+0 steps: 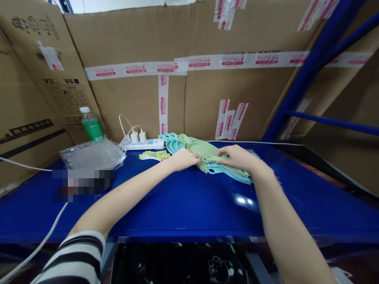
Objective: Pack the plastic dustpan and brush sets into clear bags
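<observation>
Your left hand (186, 159), fingers curled, and right hand (238, 158) hide parts of the loop-handled green-and-blue pile (203, 149); their grip I can't tell.

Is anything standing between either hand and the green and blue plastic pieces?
Nothing visible does: the left hand and right hand are both at the green and blue plastic pieces. The yellow-green packets lie to one side, by the left wrist, and the power strip sits behind the packets.
</observation>
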Tool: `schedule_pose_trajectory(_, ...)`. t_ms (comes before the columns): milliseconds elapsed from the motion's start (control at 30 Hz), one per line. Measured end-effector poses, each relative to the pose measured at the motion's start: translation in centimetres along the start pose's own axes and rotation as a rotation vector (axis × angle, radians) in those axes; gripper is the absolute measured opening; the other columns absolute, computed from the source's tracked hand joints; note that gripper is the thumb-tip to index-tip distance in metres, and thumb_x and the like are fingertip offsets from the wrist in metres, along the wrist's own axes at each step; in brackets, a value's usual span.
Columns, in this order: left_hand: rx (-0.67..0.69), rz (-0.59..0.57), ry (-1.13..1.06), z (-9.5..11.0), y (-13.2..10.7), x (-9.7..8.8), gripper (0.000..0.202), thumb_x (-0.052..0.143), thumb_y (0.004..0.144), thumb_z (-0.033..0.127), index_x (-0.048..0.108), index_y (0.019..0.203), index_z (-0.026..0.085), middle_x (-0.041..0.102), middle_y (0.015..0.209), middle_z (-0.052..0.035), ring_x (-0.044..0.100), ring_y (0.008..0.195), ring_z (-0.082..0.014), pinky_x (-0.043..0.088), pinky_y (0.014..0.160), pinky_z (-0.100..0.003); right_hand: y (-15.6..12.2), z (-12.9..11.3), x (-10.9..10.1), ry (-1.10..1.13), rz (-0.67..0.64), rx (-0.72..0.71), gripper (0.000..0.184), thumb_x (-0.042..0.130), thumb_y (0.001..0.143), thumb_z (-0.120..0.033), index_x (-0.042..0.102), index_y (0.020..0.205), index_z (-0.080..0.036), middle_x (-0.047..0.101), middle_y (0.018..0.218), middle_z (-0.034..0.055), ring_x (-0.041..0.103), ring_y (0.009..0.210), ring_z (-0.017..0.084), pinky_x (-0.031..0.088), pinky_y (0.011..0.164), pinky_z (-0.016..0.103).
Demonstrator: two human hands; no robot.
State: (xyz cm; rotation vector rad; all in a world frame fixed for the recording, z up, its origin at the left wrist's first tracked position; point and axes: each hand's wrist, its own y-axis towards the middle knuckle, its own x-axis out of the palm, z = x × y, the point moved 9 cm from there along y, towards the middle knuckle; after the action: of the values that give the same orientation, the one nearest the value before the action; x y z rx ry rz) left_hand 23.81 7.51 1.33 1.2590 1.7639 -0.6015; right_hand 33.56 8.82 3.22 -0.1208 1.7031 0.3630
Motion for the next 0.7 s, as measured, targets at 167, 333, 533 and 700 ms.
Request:
schedule_pose_trajectory(167, 0.005, -0.01, 0.016, -0.6, 0.2, -0.2, 0.019, 0.049, 0.086, 0.006, 0.066, 0.088, 0.015, 0.066, 0.08, -0.006, 0.064, 0.063, -0.0153, 0.035, 0.047, -0.024, 0.2, -0.1, 0.1, -0.015, 0.012, -0.028, 0.015, 0.061, 0.074, -0.025, 0.07, 0.085, -0.019, 0.073, 0.09, 0.0072, 0.066, 0.085, 0.025, 0.05, 0.077, 0.032)
schedule_pose_trajectory(333, -0.004, -0.037, 0.038, -1.5, 0.2, -0.1, 0.021, 0.051, 0.085, 0.005, 0.068, 0.082, 0.016, 0.063, 0.074, -0.0053, 0.064, 0.062, -0.0155, 0.035, 0.047, -0.024, 0.3, -0.1, 0.2, -0.018, 0.018, -0.038, 0.015, 0.06, 0.075, -0.023, 0.07, 0.086, -0.018, 0.073, 0.09, 0.0075, 0.066, 0.084, 0.025, 0.049, 0.075, 0.031)
schedule_pose_trajectory(533, -0.05, -0.041, 0.081, -1.9, -1.0, -0.5, 0.023, 0.047, 0.085, 0.002, 0.068, 0.085, 0.012, 0.062, 0.081, -0.0089, 0.064, 0.067, -0.0165, 0.04, 0.051, -0.025, 0.4, -0.5, 0.1, -0.063, 0.049, -0.065, 0.015, 0.058, 0.078, -0.024, 0.07, 0.085, -0.019, 0.073, 0.088, 0.0071, 0.067, 0.083, 0.025, 0.049, 0.073, 0.032)
schedule_pose_trajectory(700, -0.124, -0.044, 0.118, -2.0, -3.6, -1.3, 0.025, 0.041, 0.086, 0.001, 0.065, 0.09, 0.009, 0.059, 0.08, -0.0097, 0.063, 0.067, -0.0175, 0.044, 0.053, -0.026, 0.3, -1.2, -0.4, -0.169, 0.136, -0.115, 0.019, 0.055, 0.082, -0.025, 0.07, 0.091, -0.019, 0.073, 0.09, 0.0076, 0.067, 0.082, 0.025, 0.048, 0.071, 0.033)
